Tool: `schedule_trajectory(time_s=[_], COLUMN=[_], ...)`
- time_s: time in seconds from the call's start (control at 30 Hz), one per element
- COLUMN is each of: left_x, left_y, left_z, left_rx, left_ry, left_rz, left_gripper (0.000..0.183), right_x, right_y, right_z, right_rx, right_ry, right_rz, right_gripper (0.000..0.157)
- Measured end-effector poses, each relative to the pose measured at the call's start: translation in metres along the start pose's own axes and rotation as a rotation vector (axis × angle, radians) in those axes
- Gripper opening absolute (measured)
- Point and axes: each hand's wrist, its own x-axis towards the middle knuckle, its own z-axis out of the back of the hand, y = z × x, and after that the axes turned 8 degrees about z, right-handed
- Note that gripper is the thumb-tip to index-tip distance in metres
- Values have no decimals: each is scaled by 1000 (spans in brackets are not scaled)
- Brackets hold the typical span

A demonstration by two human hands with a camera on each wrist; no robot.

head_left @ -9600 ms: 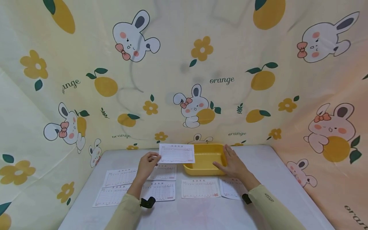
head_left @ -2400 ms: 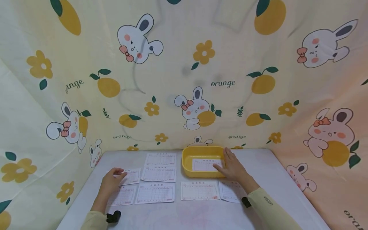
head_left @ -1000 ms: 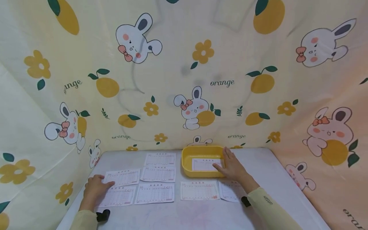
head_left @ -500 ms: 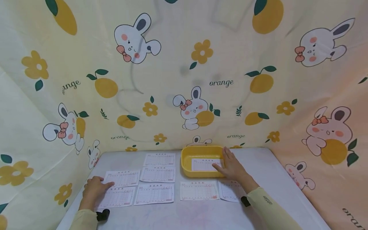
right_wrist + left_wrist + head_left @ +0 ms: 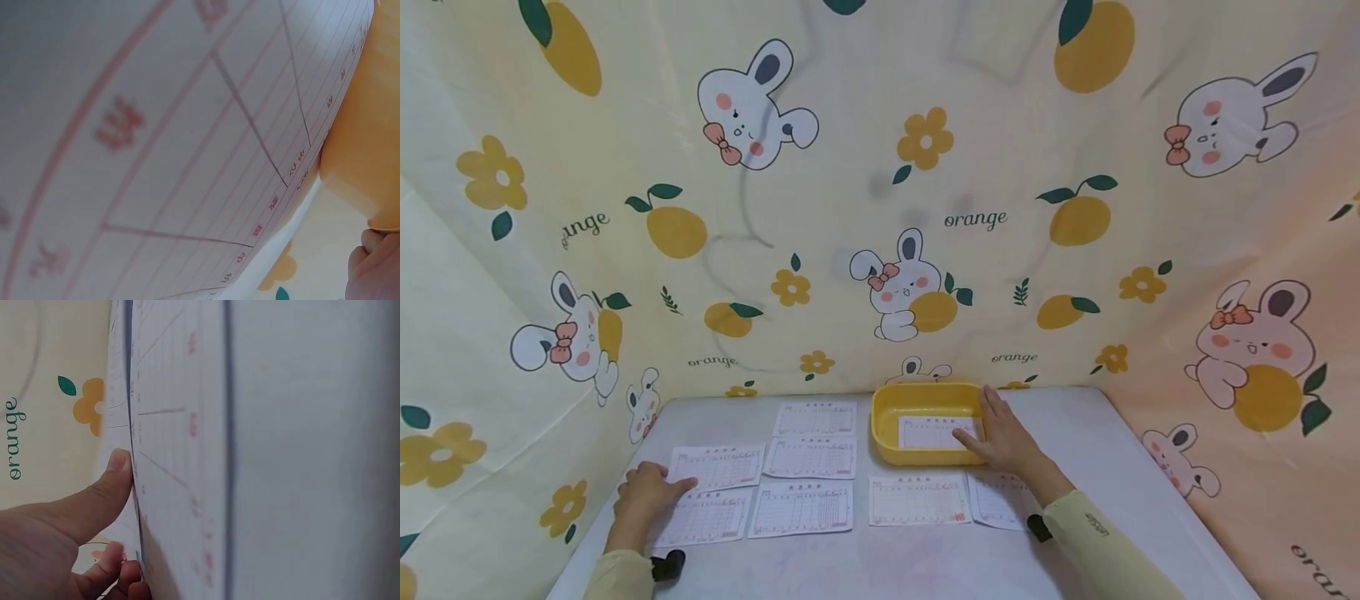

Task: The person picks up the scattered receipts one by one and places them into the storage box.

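My left hand (image 5: pixel 643 497) rests at the left ends of two paper form slips. Its thumb lies along the line where the upper-left slip (image 5: pixel 718 467) meets the lower-left slip (image 5: pixel 709 515); the other fingers bend at the upper slip's left edge. In the left wrist view that thumb (image 5: pixel 109 487) and the fingertips are spread apart beside the paper. My right hand (image 5: pixel 1011 437) lies against the right side of a yellow plastic basin (image 5: pixel 883 446), fingers straight along the rim and thumb reaching inside. One slip (image 5: pixel 928 432) lies in the basin, partly behind the thumb.
Three more slips, among them a middle one (image 5: pixel 811 457), form a column left of the basin. Before the basin lie a slip with a red mark (image 5: pixel 917 500) and another slip (image 5: pixel 996 502), partly under the right forearm. A patterned cloth (image 5: pixel 850 208) encloses the white table (image 5: pixel 850 567).
The slip earlier held up by the left hand now lies in the basin. The left hand has moved left to the outer slips and stayed there; the right hand has kept its place.
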Motion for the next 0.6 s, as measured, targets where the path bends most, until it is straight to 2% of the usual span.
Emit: schedule_trajectory(time_s=[0.27,0.6], left_x=[0,3], left_y=[0,5], left_z=[-1,-2], left_rx=[-15,-32], left_ry=[-30,2], left_rz=[-17,-13], left_gripper=[73,81], right_x=[1,-1], right_y=[2,4], right_z=[0,3], right_rx=[0,-2], right_ry=[2,2], right_rz=[3,5], right_gripper=[115,114])
